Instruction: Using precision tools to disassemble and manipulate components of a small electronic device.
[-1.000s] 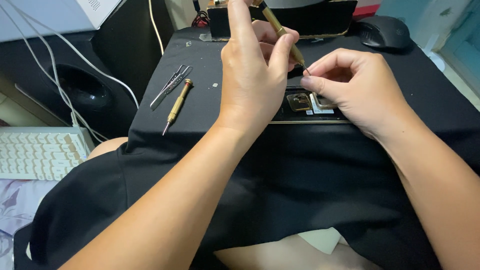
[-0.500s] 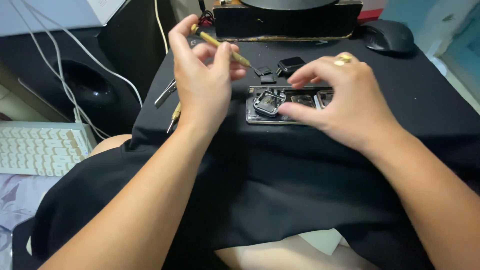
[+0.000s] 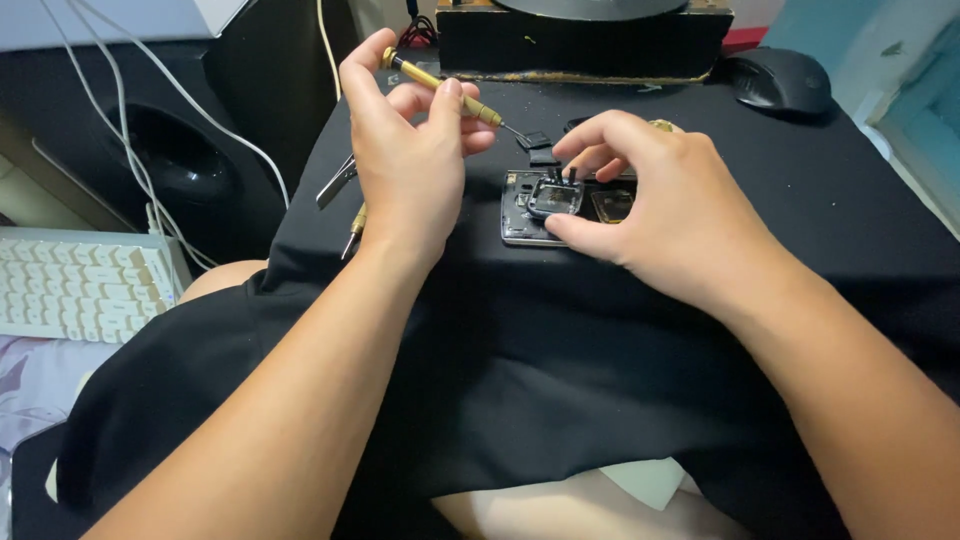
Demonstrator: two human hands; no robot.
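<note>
My left hand [image 3: 410, 150] grips a small brass-handled screwdriver [image 3: 445, 90], raised and tilted, its tip pointing right toward some small black parts [image 3: 535, 145]. My right hand [image 3: 660, 215] rests on an opened phone [image 3: 520, 215] lying on the black cloth [image 3: 560, 370]. Its thumb and fingers pinch a small square camera module [image 3: 555, 197] at the phone's top. Most of the phone is hidden under that hand.
A second brass screwdriver [image 3: 352, 228] and metal tweezers [image 3: 337, 180] lie left of the phone. A black mouse [image 3: 778, 80] sits at the back right, a black box [image 3: 580, 40] behind. A white keyboard [image 3: 75, 285], a speaker [image 3: 170, 150] and white cables [image 3: 150, 120] are at left.
The view has shifted. My left hand has lifted the screwdriver off the phone and drawn it left. My right hand has moved onto the phone and taken the camera module.
</note>
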